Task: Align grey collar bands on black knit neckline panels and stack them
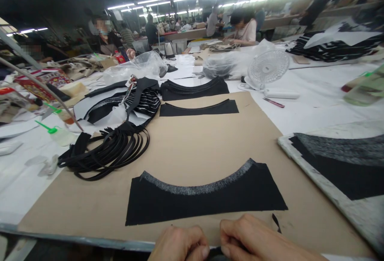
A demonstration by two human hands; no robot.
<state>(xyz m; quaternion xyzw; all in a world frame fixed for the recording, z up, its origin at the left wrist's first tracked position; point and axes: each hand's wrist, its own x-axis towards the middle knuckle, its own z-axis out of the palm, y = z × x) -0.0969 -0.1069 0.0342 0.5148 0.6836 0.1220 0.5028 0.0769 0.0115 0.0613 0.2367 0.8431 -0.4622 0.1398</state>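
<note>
My left hand [181,243] and my right hand [250,237] are close together at the table's front edge, fingers closed. Between them a bit of black strip [216,253] shows, pinched in both; most of it is hidden by the hands or cut off by the picture's edge. A narrow black end [276,223] sticks out beyond my right hand; whether it belongs to the same strip I cannot tell. Just ahead lies a flat black panel [207,205] with a curved upper edge and a speckled grey band along that curve.
Brown board [192,141] covers the work area. A bundle of black strips [105,153] lies left, with bottles behind it. Further back are another curved panel [199,109] and a stack [195,89]. At right are a pale slab [327,191], snips [273,103] and a fan [268,67].
</note>
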